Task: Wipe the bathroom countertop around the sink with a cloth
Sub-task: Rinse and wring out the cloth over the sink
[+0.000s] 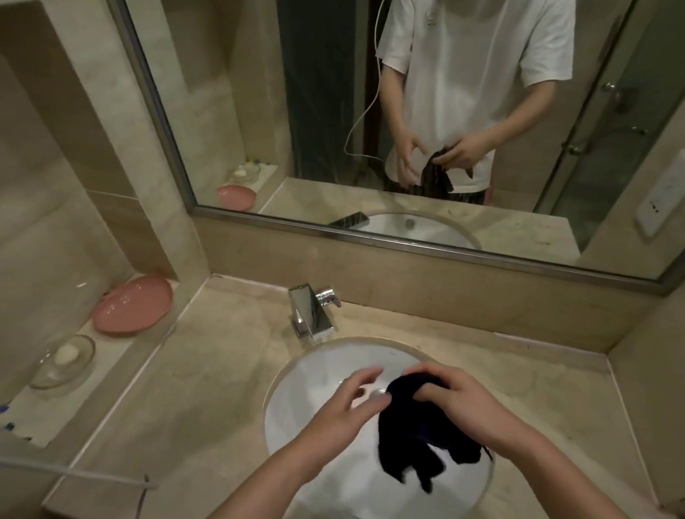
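Note:
A dark cloth [416,435] hangs above the white oval sink [312,392], its loose end dangling down over the basin. My right hand [457,403] grips the cloth's bunched top. My left hand [348,402] hovers just to the left of the cloth with its fingers spread and relaxed, holding nothing. The beige marble countertop [217,374] surrounds the sink on all sides, with wet patches at its front edge.
A chrome faucet [311,310] stands behind the sink. On the left ledge lie a pink dish [133,306] and a clear soap dish with soap [66,358]. A large mirror [445,97] covers the back wall. A white cable [25,469] crosses the lower left.

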`<move>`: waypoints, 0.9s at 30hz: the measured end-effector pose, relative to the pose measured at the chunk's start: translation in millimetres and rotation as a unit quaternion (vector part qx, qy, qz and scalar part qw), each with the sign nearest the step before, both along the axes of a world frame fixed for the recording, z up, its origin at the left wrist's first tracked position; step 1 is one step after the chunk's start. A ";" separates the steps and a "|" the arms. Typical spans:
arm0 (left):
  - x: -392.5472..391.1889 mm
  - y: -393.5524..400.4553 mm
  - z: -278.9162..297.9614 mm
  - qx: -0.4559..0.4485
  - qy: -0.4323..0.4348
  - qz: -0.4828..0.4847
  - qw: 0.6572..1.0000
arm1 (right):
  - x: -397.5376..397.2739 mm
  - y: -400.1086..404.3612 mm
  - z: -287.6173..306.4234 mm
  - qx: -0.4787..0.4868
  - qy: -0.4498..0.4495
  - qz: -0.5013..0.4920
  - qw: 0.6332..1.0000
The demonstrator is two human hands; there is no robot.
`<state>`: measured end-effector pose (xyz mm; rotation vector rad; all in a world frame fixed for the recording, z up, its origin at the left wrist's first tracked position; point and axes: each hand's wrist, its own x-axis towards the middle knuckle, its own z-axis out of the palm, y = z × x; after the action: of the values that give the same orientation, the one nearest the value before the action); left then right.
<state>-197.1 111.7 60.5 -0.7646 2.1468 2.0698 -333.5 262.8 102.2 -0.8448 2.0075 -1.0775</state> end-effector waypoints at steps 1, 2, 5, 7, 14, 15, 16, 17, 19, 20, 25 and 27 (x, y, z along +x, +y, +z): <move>-1.9 2.8 2.7 0.032 0.021 -0.013 0.999 | 0.1 -4.2 4.3 0.000 -0.010 0.014 1.000; -5.5 5.6 4.7 0.062 0.036 -0.028 0.997 | -0.2 -7.2 8.6 -0.003 -0.021 0.021 1.000; -15.3 12.6 6.2 0.090 0.049 -0.012 0.995 | -5.5 -13.8 21.6 -0.028 -0.052 0.000 0.998; -21.7 14.2 0.8 0.114 0.032 0.034 0.992 | -10.9 -14.2 22.4 -0.054 -0.056 -0.050 0.996; -44.8 30.0 12.3 0.466 0.077 0.223 0.853 | 44.4 -18.7 -9.4 -0.187 0.012 -0.197 0.962; -45.9 28.7 15.3 0.478 0.075 0.215 0.848 | 56.8 -17.9 -18.3 -0.178 0.062 -0.165 0.968; -46.1 26.5 16.6 0.480 0.061 0.199 0.853 | 67.4 -15.2 -27.1 -0.149 0.125 -0.113 0.974; -45.3 25.0 18.4 0.468 0.039 0.185 0.863 | 74.4 -10.7 -34.6 -0.115 0.162 -0.065 0.978; -43.9 23.5 12.7 0.419 0.011 0.193 0.887 | 79.7 -1.6 -42.6 -0.109 0.107 -0.046 0.987; -42.8 23.7 11.1 0.400 0.012 0.204 0.893 | 82.8 1.0 -43.3 -0.138 0.079 -0.078 0.984; -46.2 33.9 22.3 0.443 0.086 0.177 0.875 | 98.6 -12.2 -45.6 -0.184 0.051 -0.336 0.922; -46.5 35.4 24.6 0.435 0.085 0.176 0.879 | 93.8 -15.0 -50.9 -0.186 -0.036 -0.314 0.930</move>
<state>-243.6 147.1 85.1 -0.8724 0.9006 2.9716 -239.7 247.7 51.3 -0.3138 2.0916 -1.8622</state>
